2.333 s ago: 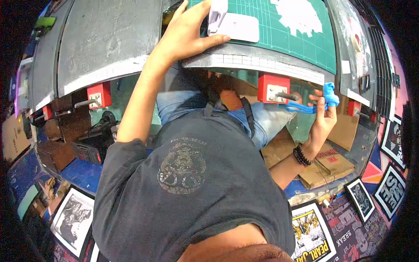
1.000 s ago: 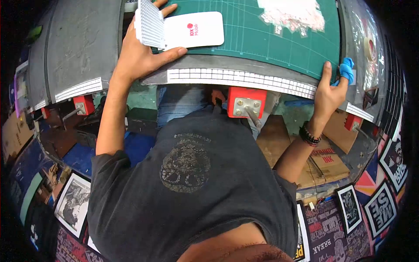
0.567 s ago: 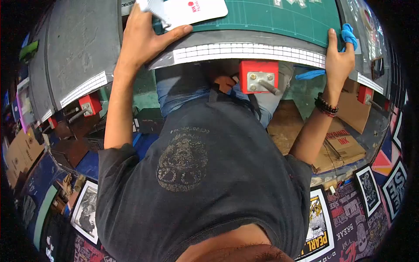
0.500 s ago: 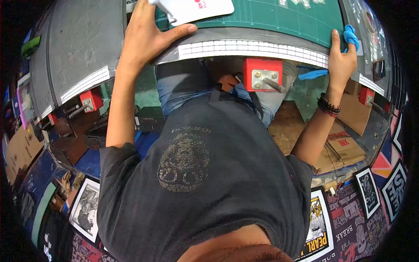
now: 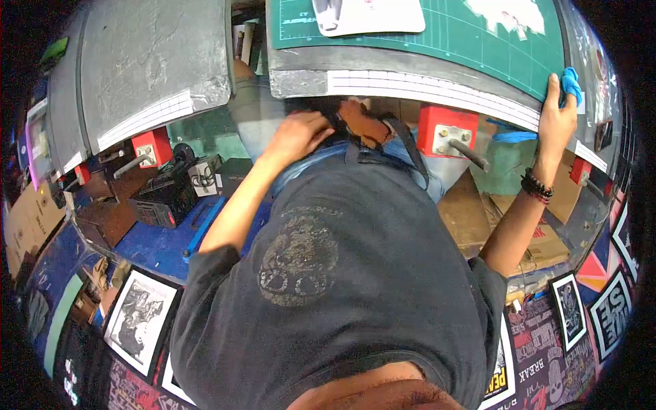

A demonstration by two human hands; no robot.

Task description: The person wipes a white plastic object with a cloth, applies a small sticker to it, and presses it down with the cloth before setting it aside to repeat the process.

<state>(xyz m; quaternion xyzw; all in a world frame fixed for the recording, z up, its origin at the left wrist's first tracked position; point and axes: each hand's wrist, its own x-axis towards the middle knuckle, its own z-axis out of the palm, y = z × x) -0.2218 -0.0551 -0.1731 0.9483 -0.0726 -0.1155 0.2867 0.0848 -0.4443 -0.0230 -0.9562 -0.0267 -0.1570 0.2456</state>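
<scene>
Right hand (image 5: 557, 117) rests on the near edge of the table (image 5: 410, 83), right of the green mat (image 5: 478, 37). Its fingers are closed over a blue cloth (image 5: 569, 80), which bunches out just above the fingertips, and a bead bracelet (image 5: 535, 188) sits on the wrist. Left hand (image 5: 298, 134) is low at the waist under the table edge, fingers curled and touching the black strap (image 5: 410, 147) just beside a brown pouch (image 5: 365, 126); whether it grips anything cannot be told. A white card (image 5: 383, 10) lies on the mat, well apart from both hands, and a red bracket (image 5: 444, 126) hangs under the table between them.
</scene>
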